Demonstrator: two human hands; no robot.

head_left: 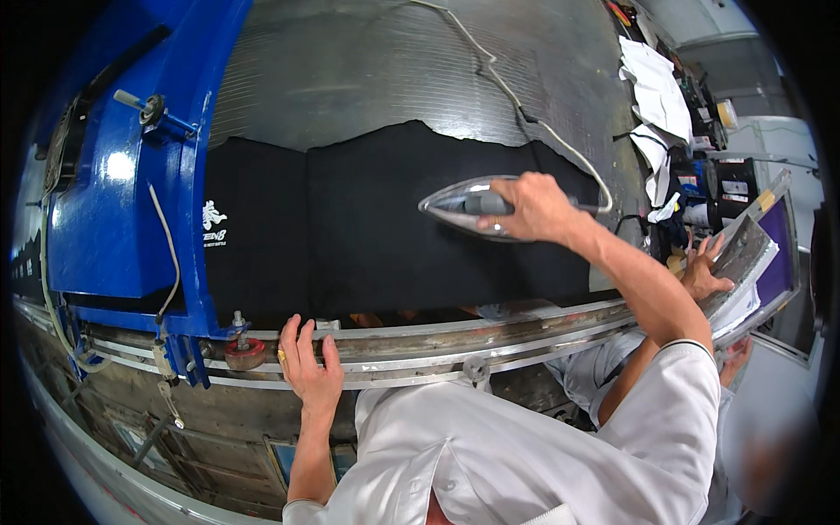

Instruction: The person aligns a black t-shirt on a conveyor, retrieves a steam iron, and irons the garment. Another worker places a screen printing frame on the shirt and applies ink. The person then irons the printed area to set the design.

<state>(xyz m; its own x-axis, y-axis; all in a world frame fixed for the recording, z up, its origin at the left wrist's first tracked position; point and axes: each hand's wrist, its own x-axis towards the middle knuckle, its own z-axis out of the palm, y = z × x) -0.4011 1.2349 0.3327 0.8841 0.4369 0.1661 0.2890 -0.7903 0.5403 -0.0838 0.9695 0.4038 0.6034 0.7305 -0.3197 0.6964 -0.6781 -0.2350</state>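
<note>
My right hand (535, 206) is closed round the handle of a clothes iron (448, 194). The iron lies on a black fabric panel (367, 232), its pointed tip to the left. A white print shows on the fabric's left part, beside a blue machine frame (127, 236). My left hand (308, 372) rests on the near metal rail (420, 354), fingers stretched out and apart, close to the fabric's near edge. Nothing shows in that hand. The iron's soleplate is hidden beneath it.
A pale cord (494, 74) runs from the iron across the metal table (341, 66). A red roller (245, 353) sits on the rail. At right, another person's hand (703, 271) touches a grey-edged board (739, 262). White cloths (652, 83) lie along the table's right edge.
</note>
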